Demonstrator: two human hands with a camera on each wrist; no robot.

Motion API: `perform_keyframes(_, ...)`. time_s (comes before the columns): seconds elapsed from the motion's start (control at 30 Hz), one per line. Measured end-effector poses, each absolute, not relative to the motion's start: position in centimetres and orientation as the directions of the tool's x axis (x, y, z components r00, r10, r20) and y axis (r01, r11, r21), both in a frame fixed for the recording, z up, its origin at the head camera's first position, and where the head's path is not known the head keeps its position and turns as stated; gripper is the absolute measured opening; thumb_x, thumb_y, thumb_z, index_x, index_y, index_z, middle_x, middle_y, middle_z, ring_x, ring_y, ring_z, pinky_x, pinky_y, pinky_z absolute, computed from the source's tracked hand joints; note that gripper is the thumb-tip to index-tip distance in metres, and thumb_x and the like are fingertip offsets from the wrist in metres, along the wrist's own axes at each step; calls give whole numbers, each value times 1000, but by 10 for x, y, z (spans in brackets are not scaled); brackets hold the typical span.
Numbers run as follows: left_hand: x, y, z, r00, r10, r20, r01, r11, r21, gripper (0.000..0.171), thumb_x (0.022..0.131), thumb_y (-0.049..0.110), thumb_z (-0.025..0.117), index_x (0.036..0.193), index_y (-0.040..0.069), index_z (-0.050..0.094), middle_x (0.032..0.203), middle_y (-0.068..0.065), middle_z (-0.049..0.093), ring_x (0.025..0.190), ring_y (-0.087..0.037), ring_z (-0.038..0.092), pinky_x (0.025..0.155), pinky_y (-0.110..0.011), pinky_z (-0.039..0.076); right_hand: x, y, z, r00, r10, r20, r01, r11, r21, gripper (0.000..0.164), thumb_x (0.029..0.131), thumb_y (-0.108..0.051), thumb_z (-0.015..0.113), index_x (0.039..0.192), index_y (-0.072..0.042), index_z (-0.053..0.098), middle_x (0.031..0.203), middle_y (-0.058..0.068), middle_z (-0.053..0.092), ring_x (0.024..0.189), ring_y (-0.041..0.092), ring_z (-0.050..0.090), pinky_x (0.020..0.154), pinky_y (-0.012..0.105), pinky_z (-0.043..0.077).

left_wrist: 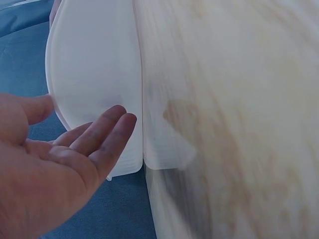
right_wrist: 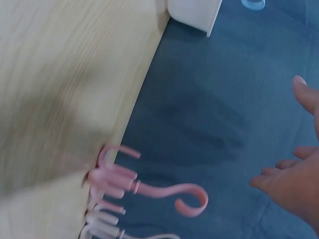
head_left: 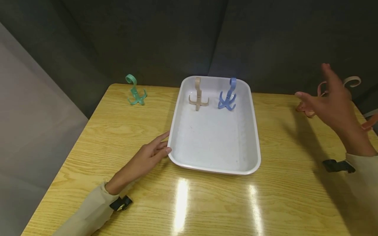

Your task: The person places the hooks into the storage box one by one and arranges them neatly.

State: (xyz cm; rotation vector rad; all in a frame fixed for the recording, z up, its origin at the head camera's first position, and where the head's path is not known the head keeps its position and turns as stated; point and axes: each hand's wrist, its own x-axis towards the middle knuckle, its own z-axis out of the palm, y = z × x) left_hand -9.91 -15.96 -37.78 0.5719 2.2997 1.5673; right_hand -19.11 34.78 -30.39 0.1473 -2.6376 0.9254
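Observation:
My left hand (head_left: 152, 152) touches the left side of a white tray (head_left: 212, 172). Its thumb is at the rim, and its fairly straight fingers (left_wrist: 107, 137) lie against the outer wall. Inside, at the tray's far end, stand a beige four-pronged hanger hook (head_left: 198, 98) and a blue one (head_left: 227, 101). My right hand (head_left: 333, 101) is raised over the right side of the table, fingers spread and holding nothing. Beneath and behind it a pink hanger hook (right_wrist: 114, 179) stands near the table edge, partly hidden in the head view. Beside that is a whitish hook (right_wrist: 102, 219).
A green hanger hook (head_left: 136, 95) stands at the table's far left. At the right edge an orange-red piece (head_left: 370, 122) shows partly behind the right wrist. A dark curtain (head_left: 159, 42) hangs behind the wooden table (head_left: 127, 131).

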Motion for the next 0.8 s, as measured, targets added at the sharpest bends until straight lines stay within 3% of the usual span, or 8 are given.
perform_keyframes(0.07, -99, -159, -378, -877, 480, -23, 156, 329, 932, 60, 100, 34, 49, 151, 18, 23, 139, -14, 47, 121, -18, 51, 95, -26, 45, -187, 355, -305, -932, 29, 362, -197, 797, -570, 86, 90, -22, 67, 150, -35, 7, 154, -13, 10, 136, 27, 28, 107, 49, 26)
perform_keyframes(0.1, -99, -159, -378, -877, 480, -22, 156, 329, 931, 60, 100, 34, 49, 151, 18, 23, 139, -14, 47, 121, -18, 51, 95, -27, 45, -185, 359, -306, -931, 30, 363, -196, 799, -568, 86, 91, -21, 66, 150, -34, 6, 154, -14, 3, 141, 25, 15, 111, 54, 15)
perform_keyframes(0.33, -99, -159, -377, -877, 479, -21, 158, 329, 931, 60, 100, 34, 49, 151, 17, 23, 139, -14, 48, 121, -18, 51, 95, -28, 45, -173, 383, -311, -928, 88, 361, -150, 800, -580, 87, 91, -16, 65, 152, -29, 5, 156, -8, 1, 141, 12, 1, 114, 48, 4)
perform_keyframes(0.6, -100, -161, -377, -873, 487, -20, 161, 327, 931, 60, 100, 33, 48, 151, 18, 22, 139, -13, 47, 122, -16, 50, 95, -27, 44, -164, 406, -316, -887, 173, 428, -90, 845, -527, 80, 90, -15, 66, 153, -20, 16, 157, 4, 12, 143, 20, 7, 115, 47, 6)
perform_keyframes(0.8, -100, -161, -377, -874, 485, -28, 156, 334, 929, 60, 100, 34, 48, 152, 18, 21, 140, -12, 47, 122, -15, 50, 96, -28, 44, -159, 422, -323, -810, 241, 534, -83, 855, -512, 73, 87, -34, 69, 149, -24, 31, 154, 0, 25, 141, 18, 18, 115, 42, 11)
